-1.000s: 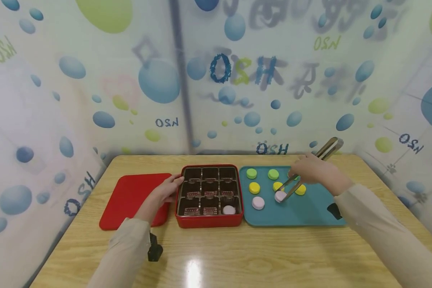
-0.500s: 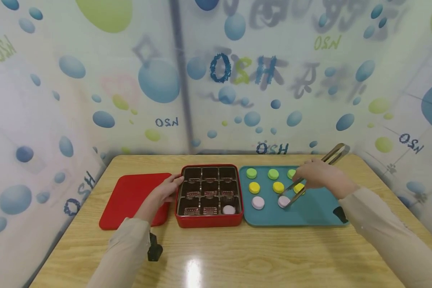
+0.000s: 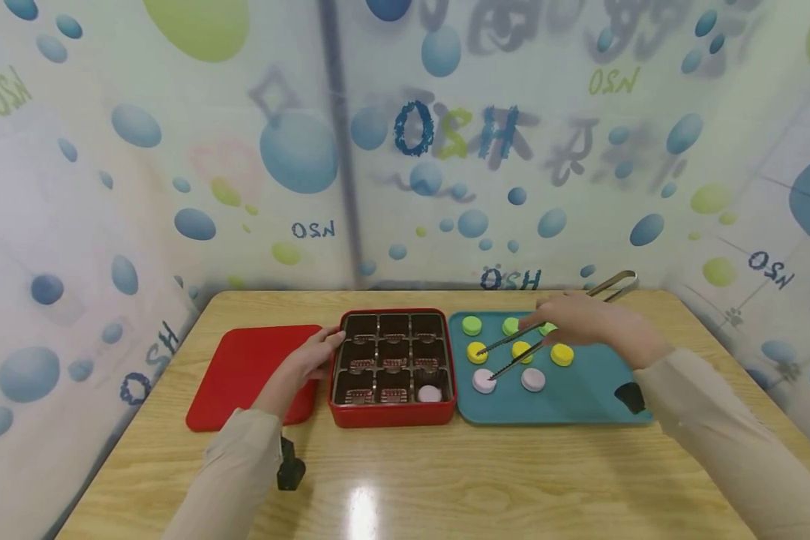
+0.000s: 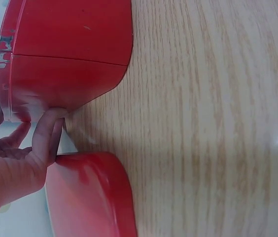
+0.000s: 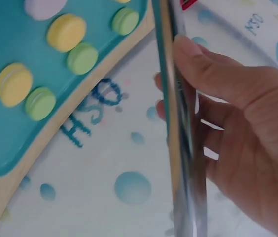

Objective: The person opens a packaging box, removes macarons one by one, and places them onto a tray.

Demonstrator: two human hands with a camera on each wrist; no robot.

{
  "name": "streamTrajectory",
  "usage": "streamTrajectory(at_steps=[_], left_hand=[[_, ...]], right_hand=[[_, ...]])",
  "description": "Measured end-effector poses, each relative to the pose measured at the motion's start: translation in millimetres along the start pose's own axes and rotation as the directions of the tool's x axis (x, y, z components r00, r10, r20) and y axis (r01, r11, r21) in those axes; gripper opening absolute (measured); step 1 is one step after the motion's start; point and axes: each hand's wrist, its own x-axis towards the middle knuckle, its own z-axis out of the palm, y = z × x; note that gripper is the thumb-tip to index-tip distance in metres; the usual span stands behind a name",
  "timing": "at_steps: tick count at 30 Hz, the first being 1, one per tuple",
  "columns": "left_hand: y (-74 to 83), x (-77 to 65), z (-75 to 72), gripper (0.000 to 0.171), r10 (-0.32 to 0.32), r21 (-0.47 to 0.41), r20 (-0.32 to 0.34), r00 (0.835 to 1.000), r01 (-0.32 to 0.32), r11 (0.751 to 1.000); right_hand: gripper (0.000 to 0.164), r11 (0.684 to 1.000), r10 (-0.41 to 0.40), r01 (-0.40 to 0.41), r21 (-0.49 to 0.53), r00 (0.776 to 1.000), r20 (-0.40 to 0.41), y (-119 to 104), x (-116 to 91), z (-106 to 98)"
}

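Note:
My right hand (image 3: 574, 319) grips metal tongs (image 5: 181, 128) over the teal tray (image 3: 580, 397). Their tips are spread, one over a lilac macaron (image 3: 483, 381) and the other over a yellow macaron (image 3: 475, 353); contact cannot be told. A second lilac macaron (image 3: 533, 379) lies to the right, apart from the tongs. My left hand (image 3: 310, 356) rests with its fingers against the left side of the red box (image 3: 391, 416). In the left wrist view its fingers (image 4: 45, 128) touch the wall near the rim. A lilac macaron (image 3: 429, 394) sits in the box's front right compartment.
A red lid (image 3: 253, 367) lies left of the box on the wooden table (image 3: 405, 480). Green macarons (image 3: 472, 325) and more yellow macarons (image 3: 562, 355) stand in rows on the tray. A patterned curtain (image 3: 405, 187) hangs behind the table.
A lilac macaron between the tongs' tips shifted slightly right and toward me; the tongs then came off it and moved left to the other lilac one. My left hand stays put.

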Motion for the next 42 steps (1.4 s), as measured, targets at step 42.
streamTrajectory(at_steps=[42], left_hand=[[-0.6,1.1,0.3,0.057,-0.004,0.004,-0.013,1.0,0.004,1.0]], right_hand=[[0.023,0.712,-0.233,0.139,-0.688,0.972,-0.044,-111.5,69.4,-7.6]])
